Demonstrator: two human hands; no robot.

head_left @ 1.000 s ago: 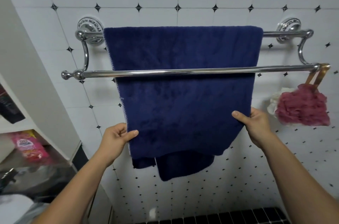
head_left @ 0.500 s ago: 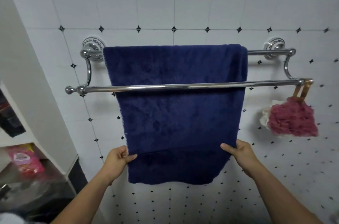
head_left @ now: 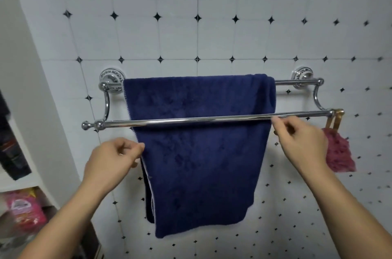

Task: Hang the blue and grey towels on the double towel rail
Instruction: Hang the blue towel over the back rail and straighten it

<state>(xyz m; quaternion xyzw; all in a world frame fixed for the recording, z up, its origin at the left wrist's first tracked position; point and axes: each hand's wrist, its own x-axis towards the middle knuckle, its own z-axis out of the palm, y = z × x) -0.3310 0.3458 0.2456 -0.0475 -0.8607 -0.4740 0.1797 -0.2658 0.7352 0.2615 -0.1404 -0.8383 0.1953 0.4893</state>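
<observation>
— From the head camera, where did we have the blue towel (head_left: 199, 152)?

— Draped over the back bar of the double towel rail (head_left: 212, 119), hanging down behind the front bar, its long axis running straight down the wall. It lay between our two hands, each side edge right at the fingertips.

— And the left hand (head_left: 112, 161)?

— Its fingers were pinched together at the towel's left edge, below the front bar. We judged they were nipping the hem, though the contact itself was too small to be sure of.

— The right hand (head_left: 301, 144)?

— Higher, at the towel's right edge, just under the front bar. Thumb and forefinger were drawn close together, but we couldn't tell whether they gripped cloth or merely touched it. A pink bath sponge (head_left: 339, 152) hung just beyond that hand, outward from the knuckles.

— Which hand was nearer the towel?

— Both were at its edges; neither had the advantage.

— And the grey towel?

— Nowhere in this view. The front bar ran bare across, just above the fingers of both hands, so we reckoned the grey one would go there, laid along the same left-to-right line.

— So the blue half looked done?

— We thought so, bar straightening.
</observation>
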